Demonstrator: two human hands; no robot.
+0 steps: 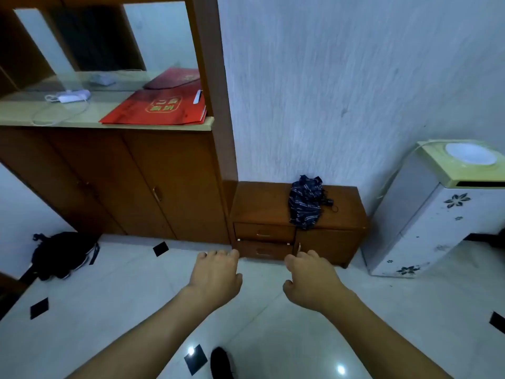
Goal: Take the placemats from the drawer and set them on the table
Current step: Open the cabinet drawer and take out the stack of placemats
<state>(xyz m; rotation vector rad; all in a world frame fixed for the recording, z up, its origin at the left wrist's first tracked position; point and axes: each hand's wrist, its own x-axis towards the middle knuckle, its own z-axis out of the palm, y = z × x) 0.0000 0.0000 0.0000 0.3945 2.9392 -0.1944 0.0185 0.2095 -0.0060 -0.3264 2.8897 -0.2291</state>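
Observation:
A low brown wooden cabinet (328, 242) stands against the white wall, with an upper drawer (263, 232) and a lower drawer (262, 251) on its left side, both closed. My left hand (217, 274) and my right hand (311, 277) reach forward side by side over the tiled floor, just short of the lower drawer. Both hands have loosely curled fingers and hold nothing. No placemats are in view.
A folded dark umbrella (304, 205) lies on the cabinet top. A tall wooden sideboard (153, 187) stands at left with a red bag (158, 109) on its counter. A white appliance (437, 214) stands at right. A black backpack (61, 254) lies on the floor at left.

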